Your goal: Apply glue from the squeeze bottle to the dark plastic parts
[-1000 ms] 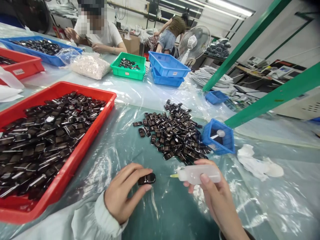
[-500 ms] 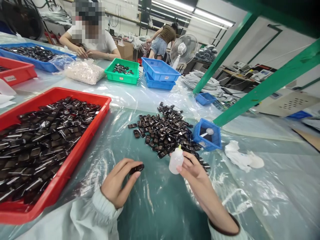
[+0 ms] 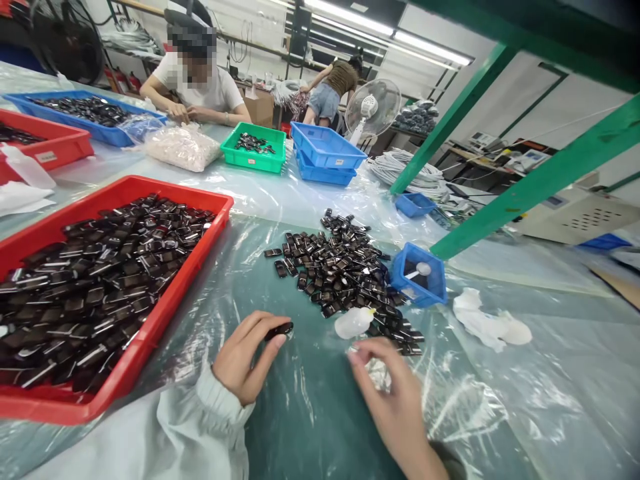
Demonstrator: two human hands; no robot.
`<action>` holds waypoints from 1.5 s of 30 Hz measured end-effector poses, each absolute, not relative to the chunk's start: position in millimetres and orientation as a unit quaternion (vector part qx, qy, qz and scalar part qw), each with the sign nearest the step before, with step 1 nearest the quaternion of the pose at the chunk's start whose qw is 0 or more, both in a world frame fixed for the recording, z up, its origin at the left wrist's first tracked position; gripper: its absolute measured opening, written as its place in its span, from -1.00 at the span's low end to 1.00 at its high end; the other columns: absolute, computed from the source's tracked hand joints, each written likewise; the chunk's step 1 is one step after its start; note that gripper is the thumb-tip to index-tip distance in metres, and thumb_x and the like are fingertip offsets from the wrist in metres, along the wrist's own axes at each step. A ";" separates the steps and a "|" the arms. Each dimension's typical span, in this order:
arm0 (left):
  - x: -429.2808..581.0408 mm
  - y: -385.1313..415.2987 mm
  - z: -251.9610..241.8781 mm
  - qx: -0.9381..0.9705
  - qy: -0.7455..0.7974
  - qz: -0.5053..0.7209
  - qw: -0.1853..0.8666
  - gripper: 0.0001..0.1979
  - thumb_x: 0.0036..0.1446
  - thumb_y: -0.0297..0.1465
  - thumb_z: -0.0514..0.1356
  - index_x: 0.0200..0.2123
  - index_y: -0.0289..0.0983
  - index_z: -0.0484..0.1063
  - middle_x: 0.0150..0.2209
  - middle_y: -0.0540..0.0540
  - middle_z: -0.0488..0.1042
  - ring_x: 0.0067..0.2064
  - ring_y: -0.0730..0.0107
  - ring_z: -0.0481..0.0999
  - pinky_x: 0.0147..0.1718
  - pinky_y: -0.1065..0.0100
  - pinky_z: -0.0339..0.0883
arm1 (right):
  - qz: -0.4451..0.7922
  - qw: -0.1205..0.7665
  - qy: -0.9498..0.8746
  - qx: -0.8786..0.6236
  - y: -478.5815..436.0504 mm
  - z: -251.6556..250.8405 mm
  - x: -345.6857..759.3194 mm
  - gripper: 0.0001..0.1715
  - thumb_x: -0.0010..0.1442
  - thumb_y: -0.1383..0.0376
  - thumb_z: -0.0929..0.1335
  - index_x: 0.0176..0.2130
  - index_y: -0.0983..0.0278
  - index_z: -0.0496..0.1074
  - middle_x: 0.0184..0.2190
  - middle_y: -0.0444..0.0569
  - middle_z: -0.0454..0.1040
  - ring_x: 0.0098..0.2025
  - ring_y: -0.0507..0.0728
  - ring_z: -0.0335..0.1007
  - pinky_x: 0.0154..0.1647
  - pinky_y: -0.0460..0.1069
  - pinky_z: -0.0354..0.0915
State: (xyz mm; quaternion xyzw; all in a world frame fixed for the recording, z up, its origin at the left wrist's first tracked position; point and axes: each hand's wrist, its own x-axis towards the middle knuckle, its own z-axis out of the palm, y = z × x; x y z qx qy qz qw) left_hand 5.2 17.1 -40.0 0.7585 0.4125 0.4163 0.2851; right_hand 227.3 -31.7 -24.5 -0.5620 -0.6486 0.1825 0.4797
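In my left hand [image 3: 244, 363] a small glossy black plastic piece [image 3: 281, 329] is pinched between thumb and fingers. My right hand [image 3: 395, 397] is just in front of a translucent white squeeze bottle [image 3: 353, 323], apart from it. Its thumb and index fingertips come together; whatever is between them is too small to make out. The bottle lies on its side with its yellowish tip toward the right, against the near edge of a heap of similar black pieces [image 3: 333, 267].
A large red tray [image 3: 183, 293] full of black pieces stands left. A small blue bin [image 3: 430, 293] with a white spoon and crumpled tissue [image 3: 475, 320] are at right. Farther back are a green tray [image 3: 253, 163], stacked blue trays [image 3: 327, 160], a green post [image 3: 460, 113] and a seated person [image 3: 200, 93].
My right hand has let go of the squeeze bottle, which went from upright in the hand to lying on the table. The hand has drawn nearer to me. My left hand still holds the black piece.
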 end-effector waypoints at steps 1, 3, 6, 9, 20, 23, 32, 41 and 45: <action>4.9 17.9 -39.5 0.756 0.413 0.421 0.285 -0.77 0.29 -0.41 -0.02 -0.06 -0.23 0.36 -0.17 -0.11 0.44 -0.13 0.33 0.45 -0.15 0.35 0.30 | 0.180 0.442 -0.691 -0.543 -32.7 -24.1 220.5 -0.78 0.18 0.45 0.34 -0.19 0.15 0.41 -0.37 -0.10 0.41 -0.34 0.10 0.37 -0.31 0.00 0.35; 4.2 19.5 -38.5 0.753 0.413 0.429 0.281 -0.77 0.28 -0.41 -0.01 -0.06 -0.24 0.36 -0.17 -0.11 0.44 -0.13 0.33 0.45 -0.15 0.34 0.30 | 0.132 0.334 -0.786 -0.502 -28.8 -24.7 205.2 -0.71 0.25 0.48 0.27 -0.07 0.22 0.39 -0.22 0.03 0.45 -0.20 0.17 0.41 -0.21 0.05 0.38; 3.1 21.6 -37.1 0.754 0.411 0.432 0.275 -0.78 0.28 -0.41 -0.01 -0.07 -0.26 0.36 -0.17 -0.13 0.45 -0.12 0.32 0.45 -0.13 0.33 0.32 | 0.065 0.225 -0.851 -0.471 -11.9 -28.9 185.5 -0.65 0.27 0.52 0.19 -0.02 0.30 0.39 -0.10 0.16 0.44 -0.10 0.26 0.38 -0.25 0.11 0.41; 2.0 22.4 -36.3 0.761 0.407 0.427 0.272 -0.78 0.28 -0.41 -0.01 -0.08 -0.26 0.36 -0.18 -0.16 0.45 -0.12 0.30 0.46 -0.13 0.30 0.34 | 0.077 0.213 -0.857 -0.464 5.5 -33.8 176.5 -0.72 0.26 0.50 0.21 -0.15 0.28 0.44 -0.21 0.13 0.47 -0.17 0.27 0.39 -0.36 0.09 0.42; 2.5 14.6 -32.8 0.794 0.365 0.435 0.217 -0.77 0.28 -0.40 0.03 -0.02 -0.22 0.35 -0.16 -0.15 0.44 -0.13 0.29 0.44 -0.15 0.31 0.32 | 0.321 0.368 -0.711 -0.506 -1.9 4.0 184.3 -0.87 0.35 0.30 0.17 -0.24 0.23 0.27 -0.40 -0.10 0.45 -0.55 0.02 0.43 -0.51 -0.07 0.40; 3.0 12.0 -31.2 0.799 0.363 0.441 0.187 -0.76 0.29 -0.38 0.02 -0.02 -0.21 0.37 -0.17 -0.15 0.44 -0.15 0.28 0.44 -0.18 0.31 0.33 | 0.532 0.423 -0.567 -0.465 -5.6 9.6 184.0 -0.85 0.28 0.22 0.28 -0.30 0.25 0.33 -0.48 -0.15 0.46 -0.59 -0.02 0.39 -0.50 -0.09 0.36; -0.2 8.8 -23.1 0.823 0.329 0.446 0.130 -0.76 0.29 -0.44 0.04 -0.01 -0.23 0.36 -0.22 -0.15 0.44 -0.18 0.29 0.43 -0.19 0.30 0.33 | 0.705 0.458 -0.363 -0.403 -10.3 11.6 175.9 -0.79 0.09 0.19 0.45 -0.36 0.25 0.40 -0.54 -0.18 0.45 -0.55 -0.02 0.36 -0.47 -0.10 0.30; 4.4 0.8 -12.1 0.835 0.289 0.462 0.078 -0.69 0.27 -0.51 0.06 0.07 -0.27 0.31 -0.23 -0.17 0.48 -0.20 0.29 0.45 -0.23 0.32 0.36 | 0.750 0.439 -0.339 -0.362 -11.5 9.4 170.4 -0.74 0.05 0.16 0.46 -0.32 0.22 0.36 -0.51 -0.19 0.39 -0.48 0.00 0.40 -0.54 -0.13 0.34; -29.9 9.5 5.8 0.830 0.374 0.404 -0.087 -0.53 0.19 -0.49 0.15 0.16 -0.12 0.23 -0.18 -0.13 0.48 -0.20 0.22 0.46 -0.18 0.20 0.35 | 0.552 0.500 -0.509 -0.430 -18.5 4.2 180.4 -0.82 0.13 0.17 0.41 -0.36 0.21 0.38 -0.60 -0.20 0.38 -0.58 0.01 0.36 -0.62 -0.11 0.30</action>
